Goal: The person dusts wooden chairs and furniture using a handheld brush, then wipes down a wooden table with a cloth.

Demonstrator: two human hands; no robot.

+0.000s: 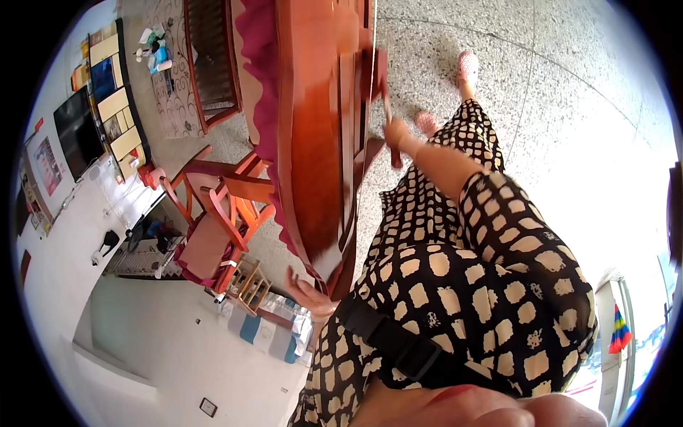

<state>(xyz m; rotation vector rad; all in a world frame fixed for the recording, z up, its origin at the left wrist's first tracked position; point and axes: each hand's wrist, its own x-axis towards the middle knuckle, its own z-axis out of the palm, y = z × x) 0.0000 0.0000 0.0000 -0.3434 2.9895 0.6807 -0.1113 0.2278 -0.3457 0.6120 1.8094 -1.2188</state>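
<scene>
Obstruction: a long piece of reddish wooden furniture runs down the middle of the view, between me and most of the room. A wavy maroon trim borders its far edge; the wood itself is motion-blurred. My patterned dress and a black strap fill much of the near side.

Right hand: closed round a slim reddish-brown object, just beside the furniture and near my legs. Too blurred to identify. Left hand: open, fingers spread, at the near end of the furniture; contact cannot be determined.

Past the trim: a wooden chair, with a small slatted wooden stand next to it and blue-and-white striped fabric nearby. Farther off, a table under a patterned cover bears a cluster of small items, unidentifiable at this scale.

Surface: speckled floor, thin dark seams, strong glare to one side. My pink shoes rest on it.

Room (view lies sideways): black television by a cream-panelled cabinet; pale wall with a small frame; multicoloured cloth near a bright opening.
</scene>
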